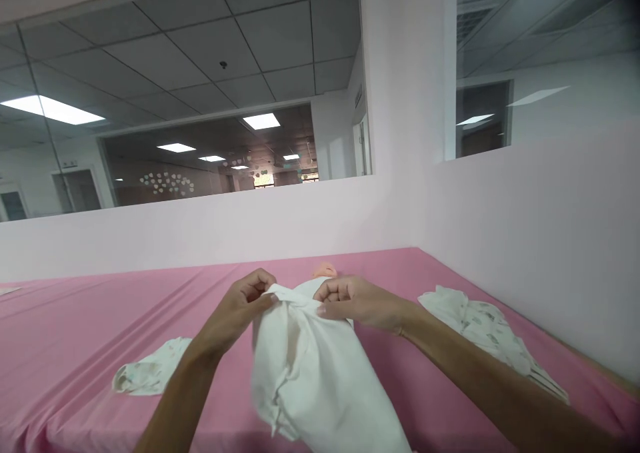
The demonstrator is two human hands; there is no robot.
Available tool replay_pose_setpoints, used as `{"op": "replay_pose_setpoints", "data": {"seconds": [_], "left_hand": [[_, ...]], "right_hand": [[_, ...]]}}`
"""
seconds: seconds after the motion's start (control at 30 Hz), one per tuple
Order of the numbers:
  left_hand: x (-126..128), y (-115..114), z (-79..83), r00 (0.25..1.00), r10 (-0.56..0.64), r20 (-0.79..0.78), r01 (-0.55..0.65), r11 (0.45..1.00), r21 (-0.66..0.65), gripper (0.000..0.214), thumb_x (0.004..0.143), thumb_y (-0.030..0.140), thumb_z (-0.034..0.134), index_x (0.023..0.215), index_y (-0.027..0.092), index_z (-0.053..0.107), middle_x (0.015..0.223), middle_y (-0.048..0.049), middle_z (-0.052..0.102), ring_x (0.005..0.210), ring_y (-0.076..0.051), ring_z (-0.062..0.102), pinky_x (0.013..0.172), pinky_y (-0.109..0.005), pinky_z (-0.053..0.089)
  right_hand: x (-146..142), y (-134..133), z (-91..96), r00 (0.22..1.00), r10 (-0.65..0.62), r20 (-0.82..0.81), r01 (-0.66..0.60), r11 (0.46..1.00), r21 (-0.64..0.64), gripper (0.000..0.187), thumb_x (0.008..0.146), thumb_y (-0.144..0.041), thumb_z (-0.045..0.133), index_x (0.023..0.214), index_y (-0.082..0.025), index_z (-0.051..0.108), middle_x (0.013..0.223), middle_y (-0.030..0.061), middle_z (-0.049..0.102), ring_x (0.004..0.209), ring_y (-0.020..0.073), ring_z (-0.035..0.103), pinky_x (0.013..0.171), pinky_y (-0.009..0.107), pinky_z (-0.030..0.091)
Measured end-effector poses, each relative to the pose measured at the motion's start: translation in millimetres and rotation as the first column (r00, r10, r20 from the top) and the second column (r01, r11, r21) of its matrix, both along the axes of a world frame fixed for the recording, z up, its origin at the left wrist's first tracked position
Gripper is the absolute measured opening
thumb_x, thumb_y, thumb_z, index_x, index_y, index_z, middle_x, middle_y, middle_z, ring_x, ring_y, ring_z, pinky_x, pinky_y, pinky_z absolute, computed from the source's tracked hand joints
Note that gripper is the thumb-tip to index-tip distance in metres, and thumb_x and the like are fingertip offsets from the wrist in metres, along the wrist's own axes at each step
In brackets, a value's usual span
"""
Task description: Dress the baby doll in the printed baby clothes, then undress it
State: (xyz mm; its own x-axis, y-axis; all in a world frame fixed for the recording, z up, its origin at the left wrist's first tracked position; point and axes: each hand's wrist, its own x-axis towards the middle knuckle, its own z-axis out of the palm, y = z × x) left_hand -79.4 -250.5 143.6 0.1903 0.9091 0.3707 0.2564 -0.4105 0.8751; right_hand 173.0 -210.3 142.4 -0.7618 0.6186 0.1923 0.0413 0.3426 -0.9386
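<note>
A white cloth (315, 373) is wrapped around a bundle lying on the pink sheet (90, 320). A small peach-coloured part of a doll (325, 269) pokes out at the far end. My left hand (243, 306) pinches the upper left edge of the cloth. My right hand (353, 301) pinches the cloth's upper edge opposite, close to the left. Both hands have their fingers closed on the fabric. What lies under the cloth is hidden.
A small patterned white garment (150, 373) lies at the left on the sheet. Another patterned white cloth (490, 333) lies at the right near the pale wall (550, 240). Glass windows (200, 106) run above the wall behind.
</note>
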Motion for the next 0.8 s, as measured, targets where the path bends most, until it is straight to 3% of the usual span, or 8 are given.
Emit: {"op": "replay_pose_setpoints", "data": {"seconds": [0.1,0.27,0.5,0.73,0.8], "left_hand": [[-15.5,-9.7,2.6,0.998,0.019,0.067,-0.018,1.000,-0.015,0.025,0.081,0.037,0.067,0.082,0.019,0.048,0.074,0.0033,0.049,0.060,-0.009,0.047,0.052,-0.019,0.034],[-16.5,-20.7,3.2,0.991,0.027,0.133,-0.022,0.999,-0.039,0.032,0.073,0.029,0.069,0.071,0.018,0.040,0.082,0.0013,0.050,0.066,-0.010,0.046,0.057,-0.020,0.038],[-34.0,-14.9,0.9,0.962,0.067,0.263,-0.041,0.994,-0.104,0.042,0.070,0.026,0.073,0.068,0.020,0.032,0.060,0.0076,0.039,0.050,-0.006,0.034,0.045,-0.017,0.028],[-55.8,-21.7,0.4,0.985,0.114,0.131,-0.087,0.977,-0.195,0.042,0.070,0.035,0.075,0.070,0.021,0.036,0.057,0.0086,0.039,0.046,-0.006,0.035,0.043,-0.016,0.026],[-60.7,-28.5,0.8,0.986,0.160,0.040,-0.150,0.972,-0.183,0.043,0.069,0.042,0.074,0.069,0.020,0.037,0.057,0.0082,0.039,0.046,-0.006,0.034,0.043,-0.016,0.024]], "right_hand": [[7.5,-2.2,-0.8,0.999,0.009,0.043,-0.011,0.999,0.030,0.025,0.080,-0.042,0.068,0.090,-0.019,0.065,0.081,-0.0005,0.059,0.074,0.0112,0.051,0.069,0.025,0.039],[16.2,-4.0,-0.7,0.995,-0.030,0.093,0.025,0.998,0.061,0.026,0.081,-0.043,0.067,0.089,-0.019,0.066,0.088,0.0013,0.062,0.081,0.0129,0.052,0.072,0.026,0.038],[25.2,-1.7,-4.0,0.987,-0.082,0.139,0.068,0.992,0.107,0.022,0.083,-0.041,0.063,0.088,-0.019,0.064,0.082,-0.0003,0.057,0.075,0.0116,0.048,0.066,0.024,0.036],[37.8,2.9,-8.5,0.970,-0.182,0.162,0.161,0.978,0.134,0.024,0.085,-0.041,0.060,0.081,-0.018,0.058,0.071,-0.0028,0.044,0.063,0.0094,0.038,0.056,0.023,0.028],[40.3,0.1,-10.2,0.963,-0.194,0.186,0.169,0.976,0.140,0.024,0.085,-0.041,0.059,0.081,-0.018,0.058,0.071,-0.0030,0.043,0.062,0.0091,0.037,0.055,0.023,0.027]]}}
